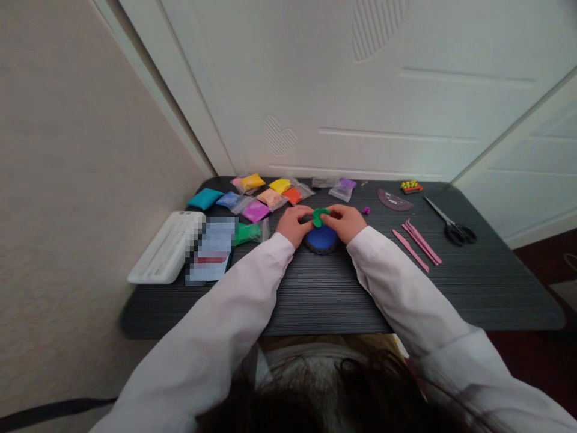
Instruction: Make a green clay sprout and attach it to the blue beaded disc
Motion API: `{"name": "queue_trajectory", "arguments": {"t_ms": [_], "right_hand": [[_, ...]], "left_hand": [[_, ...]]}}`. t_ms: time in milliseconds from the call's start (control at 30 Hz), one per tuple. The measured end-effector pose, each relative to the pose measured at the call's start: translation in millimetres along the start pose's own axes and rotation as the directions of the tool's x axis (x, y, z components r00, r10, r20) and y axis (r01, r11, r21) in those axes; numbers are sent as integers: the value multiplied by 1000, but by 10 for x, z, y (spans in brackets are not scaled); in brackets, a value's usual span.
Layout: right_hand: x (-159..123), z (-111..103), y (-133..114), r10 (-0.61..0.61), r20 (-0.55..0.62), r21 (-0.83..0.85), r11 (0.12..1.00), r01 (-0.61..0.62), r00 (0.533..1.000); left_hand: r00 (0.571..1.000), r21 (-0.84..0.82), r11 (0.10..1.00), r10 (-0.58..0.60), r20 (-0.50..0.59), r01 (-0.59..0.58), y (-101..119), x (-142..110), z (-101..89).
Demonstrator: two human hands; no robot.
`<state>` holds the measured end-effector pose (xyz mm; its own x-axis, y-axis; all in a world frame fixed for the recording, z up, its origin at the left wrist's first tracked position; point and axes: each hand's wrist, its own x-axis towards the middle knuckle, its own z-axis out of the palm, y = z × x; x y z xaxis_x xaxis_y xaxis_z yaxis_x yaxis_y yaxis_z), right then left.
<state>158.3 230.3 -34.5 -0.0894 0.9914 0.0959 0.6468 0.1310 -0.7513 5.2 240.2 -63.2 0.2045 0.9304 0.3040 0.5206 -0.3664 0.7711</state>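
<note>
Our white-sleeved left arm [225, 319] slants up from the lower left of the frame, our right arm [415, 300] from the lower right. Near the centre our left hand [294, 225] and right hand [350, 223] face each other, fingers [335, 208] bent, thumbs [308, 227] pinching inward.

Head view down over desk [324, 307], seemingly near.
</note>
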Motion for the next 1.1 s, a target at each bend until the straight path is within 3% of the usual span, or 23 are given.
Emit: {"name": "queue_trajectory", "arguments": {"t_ms": [467,1100], "right_hand": [[-15,0,-50,49,-39,-76,996,-52,998],[-10,11,-57,87,-56,-56,994,-90,995]], "left_hand": [[1000,-38,999,-8,-19,7,-37,30,21],[998,-42,999,-15,-53,13,-18,13,11]]}}
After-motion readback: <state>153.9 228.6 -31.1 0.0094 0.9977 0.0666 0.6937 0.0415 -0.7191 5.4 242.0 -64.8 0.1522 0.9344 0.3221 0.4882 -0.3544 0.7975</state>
